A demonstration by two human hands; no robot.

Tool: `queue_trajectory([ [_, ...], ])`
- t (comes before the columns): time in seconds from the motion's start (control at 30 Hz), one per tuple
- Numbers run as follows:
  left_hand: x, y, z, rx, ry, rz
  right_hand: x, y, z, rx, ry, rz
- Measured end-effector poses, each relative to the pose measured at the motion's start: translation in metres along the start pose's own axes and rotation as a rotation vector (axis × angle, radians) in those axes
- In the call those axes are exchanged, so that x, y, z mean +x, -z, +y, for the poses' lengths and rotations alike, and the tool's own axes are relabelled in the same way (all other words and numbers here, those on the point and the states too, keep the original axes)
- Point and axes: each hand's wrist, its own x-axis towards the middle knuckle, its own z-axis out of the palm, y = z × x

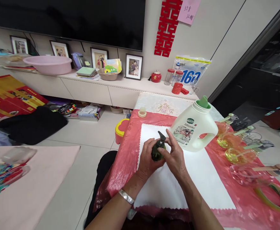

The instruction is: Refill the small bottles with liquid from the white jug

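A small dark green pump bottle point(156, 154) is held upright above the white cloth point(197, 179). My left hand point(147, 158) wraps around its body from the left. My right hand point(175, 156) closes on the bottle from the right, its thumb near the collar and its fingers beside the black pump head point(162, 136). Just beyond my right hand stands a large pale detergent jug point(192, 127) with its mouth uncapped and a green piece point(203, 101) in the opening. A whitish cap point(142, 112) sits on the red table cover at the far left.
Several glass pump bottles point(238, 155) line the table's right side, with a roll of tape point(274, 198) nearer me. Behind, a low cabinet point(87, 86) holds a pink basin point(49, 65), picture frames and jars. A pink-topped table point(44, 185) with beads stands at left.
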Motion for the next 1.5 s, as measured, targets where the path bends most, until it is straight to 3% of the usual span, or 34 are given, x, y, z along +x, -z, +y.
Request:
queue_trajectory([
  [0.5,0.0,-0.002,-0.001,-0.042,-0.041,0.027,0.0,0.007,0.005,-0.002,0.035,-0.1],
  [0.83,-0.002,0.0,-0.002,-0.029,-0.035,0.012,0.004,-0.005,-0.003,-0.233,0.029,0.06],
  [1.17,-0.002,-0.003,-0.002,-0.004,-0.039,0.034,-0.002,0.002,-0.006,-0.162,0.049,0.0],
  [1.33,-0.003,-0.001,-0.005,-0.047,-0.015,-0.007,0.002,0.009,-0.031,-0.007,0.117,-0.001],
  [1.5,-0.005,0.002,-0.008,-0.056,-0.007,-0.052,0.006,0.031,-0.076,0.168,0.36,0.185],
])
